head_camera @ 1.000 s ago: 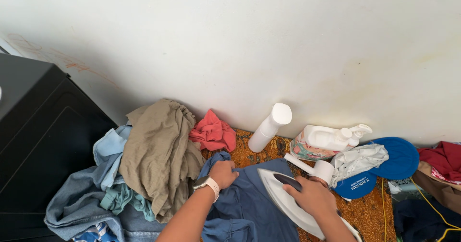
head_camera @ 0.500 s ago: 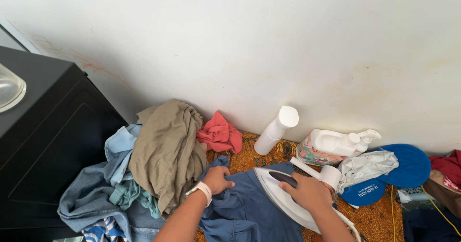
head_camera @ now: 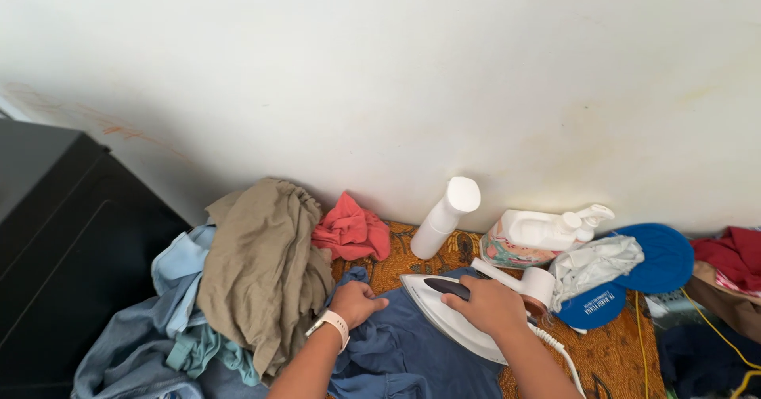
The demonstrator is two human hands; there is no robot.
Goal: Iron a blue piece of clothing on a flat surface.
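My right hand (head_camera: 489, 306) grips the dark handle of a white clothes iron (head_camera: 437, 312), whose soleplate rests on a blue garment (head_camera: 400, 351) spread over a patterned orange cloth (head_camera: 610, 347). The iron's tip points left, toward my left hand (head_camera: 354, 301). That hand, with a pale wristwatch on its wrist, presses down on the blue garment's upper left edge with curled fingers. The iron's white cord (head_camera: 559, 355) trails off to the lower right.
A heap of clothes lies left: a khaki piece (head_camera: 258, 264), light blue and denim ones, and a red cloth (head_camera: 349, 229) by the wall. A white spray bottle (head_camera: 444, 217), a white pump jug (head_camera: 539, 229), blue caps (head_camera: 658, 260) and a black cabinet (head_camera: 63, 240) surround the spot.
The iron has slid left across the blue garment, closer to my left hand. My left hand stays pressed on the fabric. The view shifts slightly.
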